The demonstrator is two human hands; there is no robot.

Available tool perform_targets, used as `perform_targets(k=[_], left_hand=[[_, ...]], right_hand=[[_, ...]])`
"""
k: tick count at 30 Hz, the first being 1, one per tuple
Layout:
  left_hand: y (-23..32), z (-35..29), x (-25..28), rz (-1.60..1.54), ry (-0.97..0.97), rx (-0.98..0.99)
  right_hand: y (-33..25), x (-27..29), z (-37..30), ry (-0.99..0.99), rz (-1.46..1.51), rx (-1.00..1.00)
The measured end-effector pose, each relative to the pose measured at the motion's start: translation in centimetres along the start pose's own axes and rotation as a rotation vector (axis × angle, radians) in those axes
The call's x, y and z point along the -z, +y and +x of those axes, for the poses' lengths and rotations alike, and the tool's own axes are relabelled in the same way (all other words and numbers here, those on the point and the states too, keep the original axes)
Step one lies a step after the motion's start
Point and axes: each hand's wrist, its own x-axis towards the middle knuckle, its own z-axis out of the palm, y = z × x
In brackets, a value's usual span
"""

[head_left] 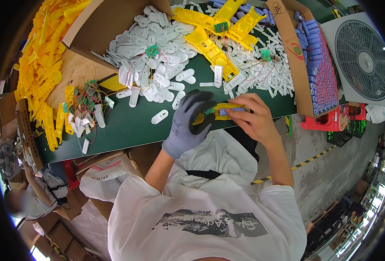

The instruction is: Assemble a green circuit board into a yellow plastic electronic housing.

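Observation:
My left hand (186, 126), in a grey glove, is closed round one end of a small yellow plastic housing (222, 105) just above the table's near edge. A bit of green circuit board (209, 111) shows inside it. My bare right hand (258, 119) pinches the other end, fingers on a blue-purple cylindrical battery cell (232, 112) lying along the housing. Whether the cell is fully seated I cannot tell. Beyond my hands, more yellow housings (210, 50) lie with wired green boards, beside a heap of white oval plastic pieces (162, 79).
Yellow parts (38, 82) pile up at the far left, near a tangle of wired boards (88, 98). Small white strips (268, 78) spread at right. A cardboard box of battery cells (319, 65) and a fan (366, 61) stand farther right. An open carton (101, 30) tilts behind.

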Motion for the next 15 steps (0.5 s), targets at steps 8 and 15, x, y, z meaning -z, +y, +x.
perform_targets(k=[8, 15], left_hand=[[2.2, -6.9, -1.2, 0.142, 0.354, -0.178], [5.1, -5.8, -3.1, -0.544, 0.347, 0.421]], right_hand=[[0.8, 0.2, -1.0, -0.043, -0.2, 0.178], [-4.8, -4.7, -2.2, 0.333, 0.033, 0.012]])
